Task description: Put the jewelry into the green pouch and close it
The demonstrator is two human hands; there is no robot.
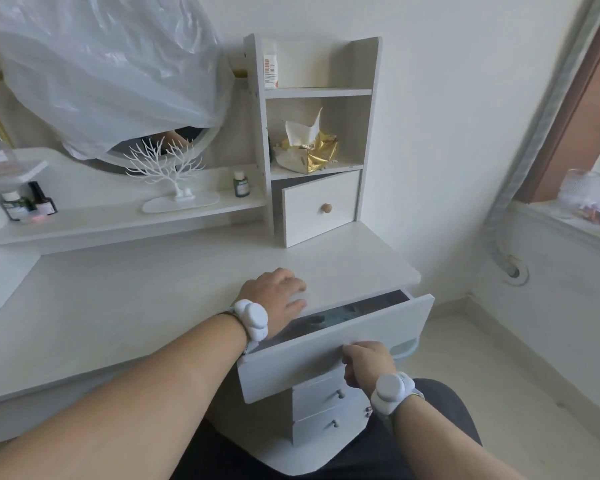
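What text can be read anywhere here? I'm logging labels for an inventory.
None can be read.
White tube on the top shelf: red print, too blurred.
Gold packet on the middle shelf: small dark label, too small.
Green bottle by the tree stand: label blurred.
Bottles at far left: labels blurred.

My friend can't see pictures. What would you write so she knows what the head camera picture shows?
A person's right hand grips the front of a partly open drawer of a white dressing table, while the left hand rests flat on the tabletop beside it. Something greenish lies blurred inside the drawer. Behind stand a white branch-shaped jewelry stand and small bottles.
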